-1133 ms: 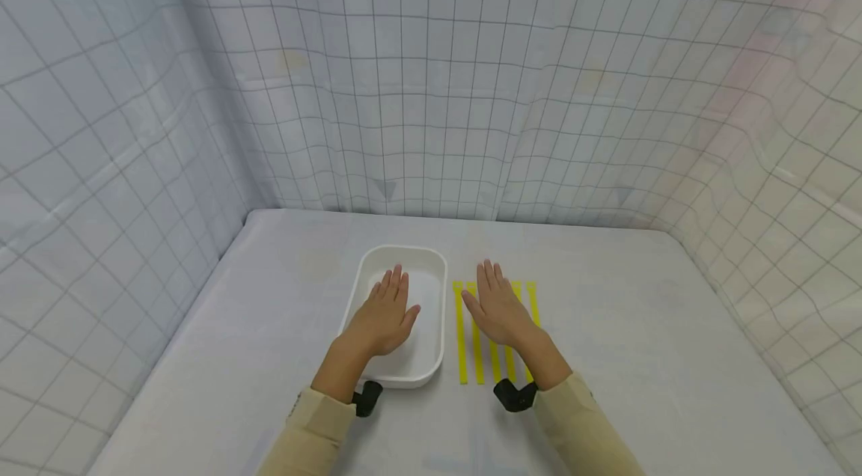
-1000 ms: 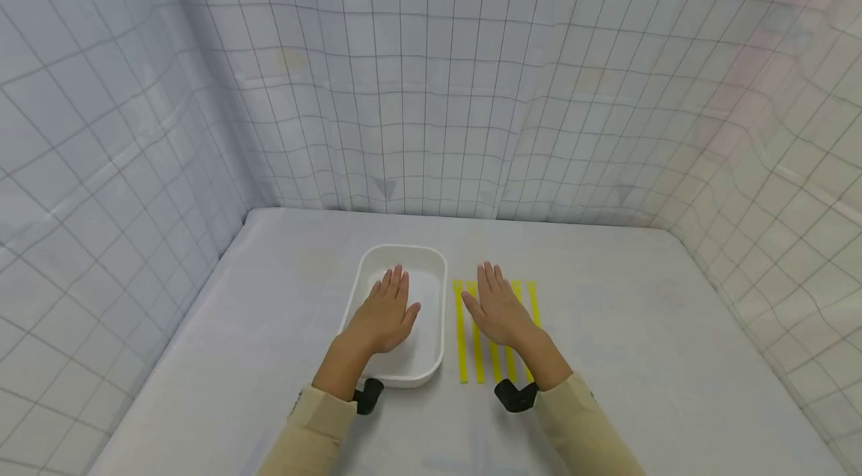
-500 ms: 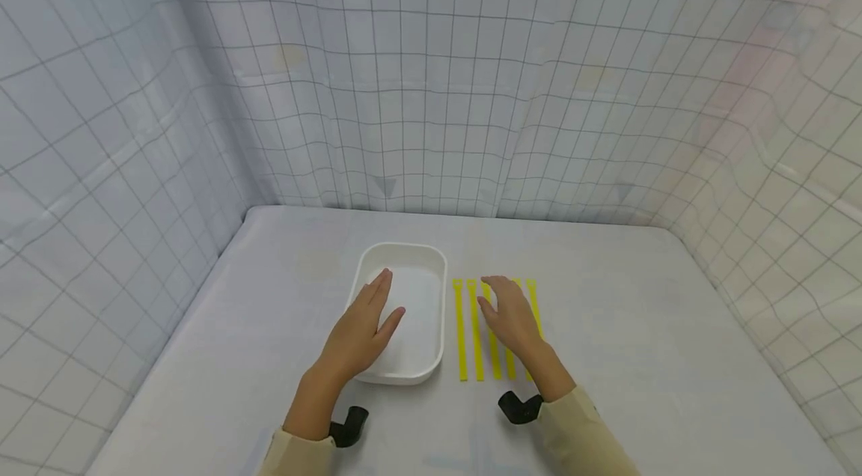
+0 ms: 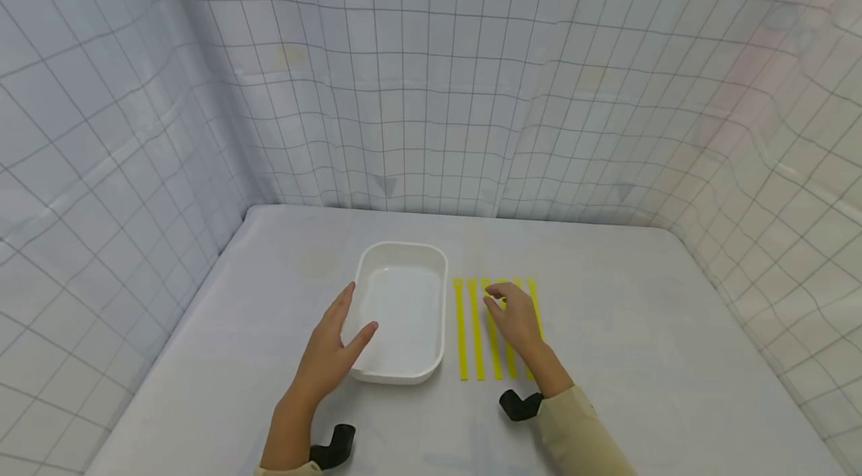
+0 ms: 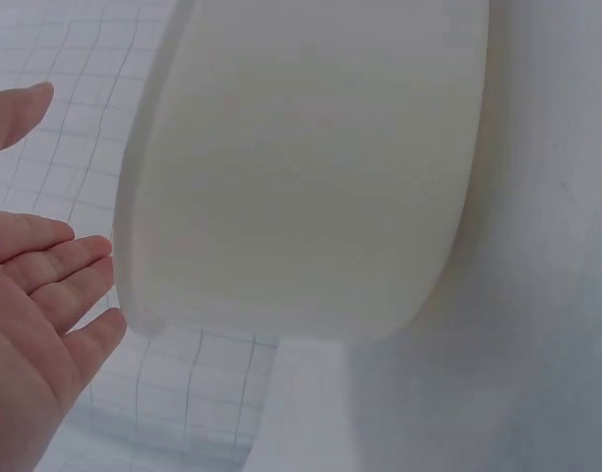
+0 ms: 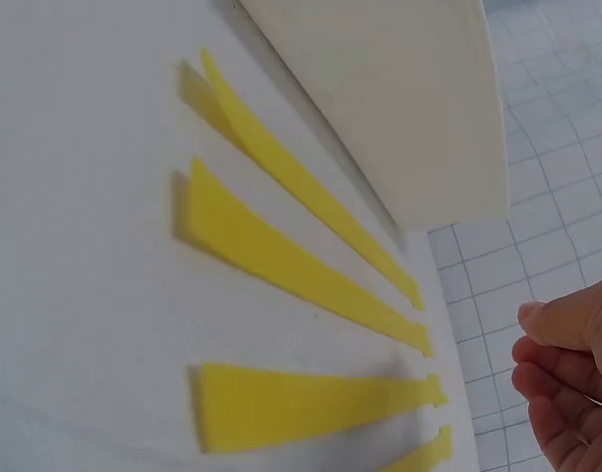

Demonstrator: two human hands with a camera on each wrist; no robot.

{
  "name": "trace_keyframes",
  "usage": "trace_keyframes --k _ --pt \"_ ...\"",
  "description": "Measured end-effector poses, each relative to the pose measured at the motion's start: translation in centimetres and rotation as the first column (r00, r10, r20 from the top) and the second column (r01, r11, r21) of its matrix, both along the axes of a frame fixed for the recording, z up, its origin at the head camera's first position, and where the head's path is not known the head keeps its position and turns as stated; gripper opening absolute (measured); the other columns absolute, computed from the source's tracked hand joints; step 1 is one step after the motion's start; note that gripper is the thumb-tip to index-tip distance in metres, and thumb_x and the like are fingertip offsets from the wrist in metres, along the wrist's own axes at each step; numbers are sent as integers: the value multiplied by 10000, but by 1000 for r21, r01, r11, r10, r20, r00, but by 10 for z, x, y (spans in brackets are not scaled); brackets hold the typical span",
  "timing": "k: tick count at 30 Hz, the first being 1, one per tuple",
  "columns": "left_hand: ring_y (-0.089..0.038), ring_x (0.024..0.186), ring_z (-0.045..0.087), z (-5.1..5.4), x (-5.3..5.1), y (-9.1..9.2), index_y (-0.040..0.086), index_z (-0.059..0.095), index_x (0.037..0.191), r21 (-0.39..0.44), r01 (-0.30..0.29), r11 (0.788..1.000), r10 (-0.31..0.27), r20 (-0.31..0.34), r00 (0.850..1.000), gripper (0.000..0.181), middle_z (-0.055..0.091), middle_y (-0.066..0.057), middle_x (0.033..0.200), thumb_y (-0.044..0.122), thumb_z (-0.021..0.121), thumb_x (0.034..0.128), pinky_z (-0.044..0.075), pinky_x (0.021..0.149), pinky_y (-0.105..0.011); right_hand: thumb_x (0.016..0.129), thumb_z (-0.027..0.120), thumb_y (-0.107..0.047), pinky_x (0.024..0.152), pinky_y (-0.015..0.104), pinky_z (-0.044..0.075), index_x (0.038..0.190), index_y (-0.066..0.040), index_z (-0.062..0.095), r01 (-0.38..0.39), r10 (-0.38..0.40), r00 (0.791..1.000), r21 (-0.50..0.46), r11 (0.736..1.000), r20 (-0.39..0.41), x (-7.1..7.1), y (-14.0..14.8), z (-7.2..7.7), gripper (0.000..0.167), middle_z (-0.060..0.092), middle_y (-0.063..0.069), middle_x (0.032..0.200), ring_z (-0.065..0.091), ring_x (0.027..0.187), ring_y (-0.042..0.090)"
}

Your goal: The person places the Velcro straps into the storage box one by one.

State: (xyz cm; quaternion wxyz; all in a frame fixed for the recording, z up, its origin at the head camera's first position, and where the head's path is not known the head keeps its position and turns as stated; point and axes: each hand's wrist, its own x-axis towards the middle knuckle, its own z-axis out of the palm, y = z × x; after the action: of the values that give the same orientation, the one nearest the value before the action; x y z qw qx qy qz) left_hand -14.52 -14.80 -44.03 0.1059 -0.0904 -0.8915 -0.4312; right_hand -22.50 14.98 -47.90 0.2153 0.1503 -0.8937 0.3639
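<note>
I see the left hand (image 4: pixel 323 360) at the near left side of a white rectangular tray (image 4: pixel 404 379), fingers extended and thumb spread wide of them. On the left wrist feed its fingertips sit right by the tray's rim, but I cannot tell whether they touch it. The right hand (image 4: pixel 517 320) hovers over a row of flat yellow strips (image 4: pixel 461 330), fingers bent towards the thumb; my head view shows a gap between thumb and forefinger with nothing gripped there.

The strips lie side by side on the desk (image 4: pixel 619 311), just right of the tray, their flared ends pointing away from the person; the right hand hides part of the row from me. A black wrist camera (image 4: pixel 521 406) shows below the right hand, and white gridded curtains (image 4: pixel 431 87) surround the desk's back and sides.
</note>
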Motion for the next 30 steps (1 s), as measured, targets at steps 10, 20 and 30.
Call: trace_keyframes --k 10,20,30 --pt "-372 1336 201 -17 7 -8 30 219 1451 47 -72 996 69 63 996 784 229 -197 1473 313 643 856 201 1028 -587 783 731 -112 750 374 506 964 -10 677 -15 19 994 -34 999 106 -12 2 2 214 665 86 937 609 820 225" --pt "-361 1351 156 -25 13 -14 43 131 1470 97 -37 995 21 156 988 946 167 -166 1499 375 702 792 184 1037 -581 800 712 -91 769 359 509 1002 23 653 -23 43 977 -95 995 208 -29 -6 1 240 657 105 927 609 821 225" --pt "-365 1351 148 -29 16 -21 19 88 1467 88 24 996 -41 201 979 1150 123 -162 1509 404 807 657 183 1030 -590 798 708 -67 730 334 502 1005 4 665 -11 50 949 -125 992 313 -40 -17 -2 223 655 81 916 593 797 197"
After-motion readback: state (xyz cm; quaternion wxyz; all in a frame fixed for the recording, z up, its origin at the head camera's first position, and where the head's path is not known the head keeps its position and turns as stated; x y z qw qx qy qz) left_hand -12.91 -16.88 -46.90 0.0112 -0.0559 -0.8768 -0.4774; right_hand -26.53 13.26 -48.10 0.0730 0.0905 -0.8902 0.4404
